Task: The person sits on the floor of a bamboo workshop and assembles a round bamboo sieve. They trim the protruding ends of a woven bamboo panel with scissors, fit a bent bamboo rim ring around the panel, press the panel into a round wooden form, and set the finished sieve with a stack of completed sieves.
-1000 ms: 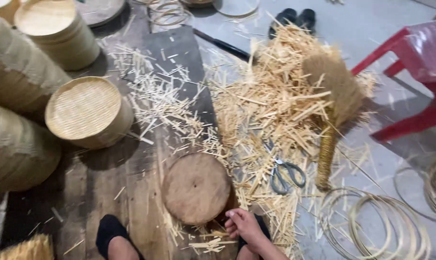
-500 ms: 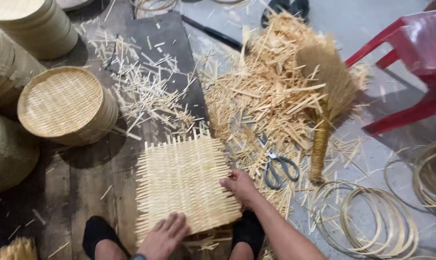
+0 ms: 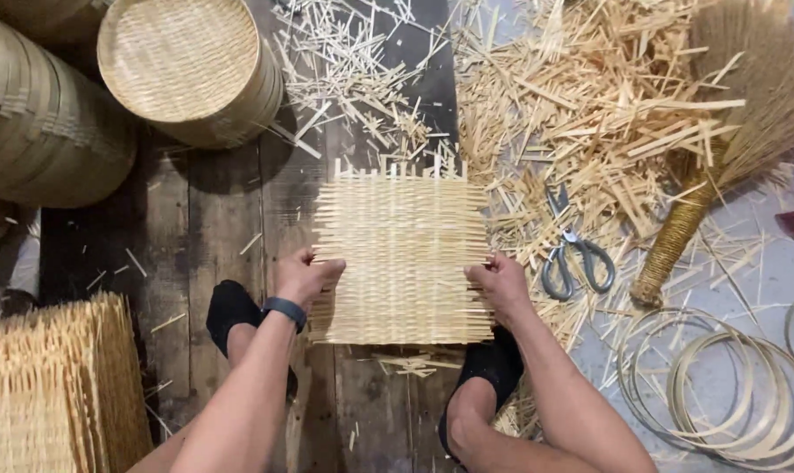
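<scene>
1. Head view, containers: lying stacked at top left, round woven trays (image 3: 182, 66), the top one showing an empty woven bottom; beside them at the far left, another stack of trays on its side (image 3: 46, 123), contents not showing.
2. Lying flat on the dark planks (image 3: 195, 228) at centre, a square woven mat (image 3: 401, 258), its loose strip ends sticking out on all sides.
3. Gripping the mat's left edge, the left hand (image 3: 305, 276), fingers curled together over the edge with the fingertips tucked out of sight; wearing a dark band (image 3: 285, 311) at the wrist.
4. Gripping the mat's right edge, the right hand (image 3: 502, 282), fingers bent and pressed together on the strip ends.
5. Sitting between both hands, the mat, with its near edge just above two feet in black socks (image 3: 235, 315).
6. Lying just right of the right hand, scissors (image 3: 572, 258), touching the heap of offcuts (image 3: 589, 114) spreading across the top right.
7. Resting on that heap at the right, a broom (image 3: 721, 149), handle pointing down toward the coils.
8. Lying at bottom right, thin hoops (image 3: 721, 394) on the grey floor.
9. Standing at bottom left, a pile of mats (image 3: 55, 385), well apart from the hands.
</scene>
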